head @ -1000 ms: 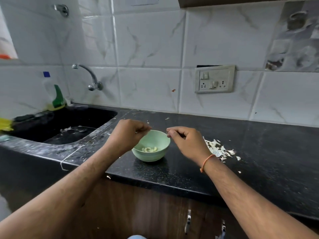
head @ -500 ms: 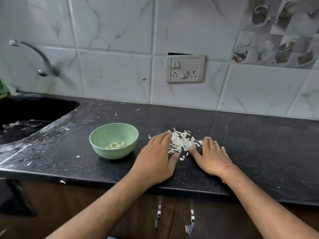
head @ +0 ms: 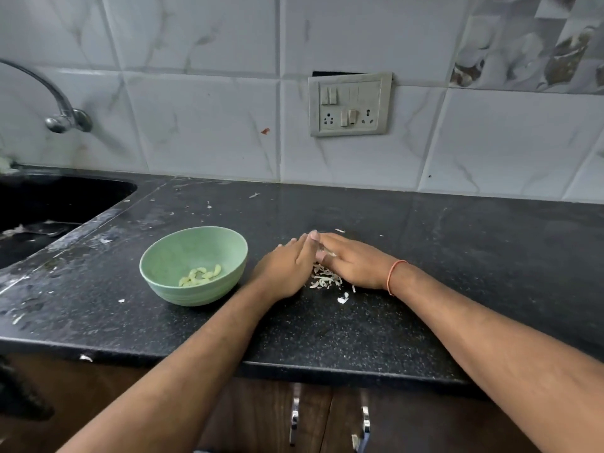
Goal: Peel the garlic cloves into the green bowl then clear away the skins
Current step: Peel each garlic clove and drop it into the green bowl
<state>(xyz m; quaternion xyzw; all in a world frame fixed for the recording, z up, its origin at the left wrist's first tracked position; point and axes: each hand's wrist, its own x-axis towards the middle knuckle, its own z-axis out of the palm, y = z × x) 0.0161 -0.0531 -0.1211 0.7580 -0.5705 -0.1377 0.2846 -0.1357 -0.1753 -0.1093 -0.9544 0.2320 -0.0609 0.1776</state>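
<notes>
- Green bowl [head: 192,256]: sitting on the black counter [head: 457,256], peeled garlic cloves [head: 200,276] lying inside.
- Left hand [head: 289,269]: fingers straight, pressing against the skins [head: 323,279].
- Right hand [head: 354,266]: fingers extended, cupping the skins.

One head-worn view looks forward and down, close over the countertop [head: 457,256].

Both hands closed in — skins [head: 323,278] heaped tighter.
</notes>
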